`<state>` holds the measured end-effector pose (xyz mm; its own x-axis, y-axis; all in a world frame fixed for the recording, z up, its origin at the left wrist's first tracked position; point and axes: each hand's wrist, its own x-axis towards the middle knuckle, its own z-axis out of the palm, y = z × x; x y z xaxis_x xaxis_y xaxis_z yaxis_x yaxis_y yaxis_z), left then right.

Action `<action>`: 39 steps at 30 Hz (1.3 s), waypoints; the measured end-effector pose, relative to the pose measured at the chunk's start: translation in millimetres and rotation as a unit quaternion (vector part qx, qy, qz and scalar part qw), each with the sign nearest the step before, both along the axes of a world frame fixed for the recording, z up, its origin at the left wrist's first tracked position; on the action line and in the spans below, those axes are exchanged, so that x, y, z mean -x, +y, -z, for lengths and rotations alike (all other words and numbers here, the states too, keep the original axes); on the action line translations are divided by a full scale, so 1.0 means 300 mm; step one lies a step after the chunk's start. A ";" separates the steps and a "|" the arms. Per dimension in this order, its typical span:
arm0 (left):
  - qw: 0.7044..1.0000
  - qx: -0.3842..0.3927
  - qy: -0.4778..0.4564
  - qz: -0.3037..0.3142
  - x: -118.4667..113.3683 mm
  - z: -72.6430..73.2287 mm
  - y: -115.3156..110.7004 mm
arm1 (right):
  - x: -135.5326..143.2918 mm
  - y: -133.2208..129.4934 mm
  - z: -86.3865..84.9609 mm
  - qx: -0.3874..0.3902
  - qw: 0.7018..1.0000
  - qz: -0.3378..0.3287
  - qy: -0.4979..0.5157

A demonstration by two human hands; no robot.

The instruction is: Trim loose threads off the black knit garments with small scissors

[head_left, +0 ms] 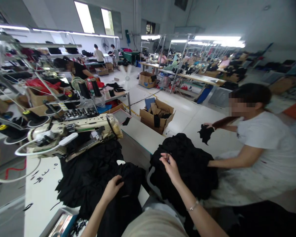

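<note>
My left hand [113,188] rests at the black cloth [88,171] heaped on the sewing table, its fingers curled and closed on a fold. Over a second pile of black cloth [185,161], my right hand [170,167] is raised with fingers bent together around a small dark object too small to name. A bracelet is on my right wrist. Beyond the cloth on the left stands an industrial sewing machine [76,131]. White pieces show by the cloth near my left hand.
A co-worker [263,148] at the right has one hand at the second pile and a black piece [206,133] in the other. An open carton [156,115] stands on the floor ahead. Thread cones [8,131] flank the machine; a box [60,223] and black scraps lie front left.
</note>
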<state>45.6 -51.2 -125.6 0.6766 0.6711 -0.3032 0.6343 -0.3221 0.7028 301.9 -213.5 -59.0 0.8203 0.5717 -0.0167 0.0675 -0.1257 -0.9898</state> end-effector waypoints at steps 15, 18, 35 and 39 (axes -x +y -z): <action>0.964 0.076 -0.235 0.103 -0.014 -0.569 0.036 | 0.334 0.265 -0.131 -0.113 0.929 -0.323 0.140; 0.954 0.068 -0.288 0.057 -0.007 -0.582 0.028 | 0.318 0.263 -0.162 -0.136 0.919 -0.314 0.195; 0.833 0.213 -0.469 -0.202 -0.108 -0.625 0.018 | -0.015 -0.054 -0.230 0.105 0.936 -0.328 -0.077; 0.824 0.259 -0.462 -0.201 -0.150 -0.639 -0.008 | 0.033 -0.035 -0.192 0.083 0.971 -0.170 -0.145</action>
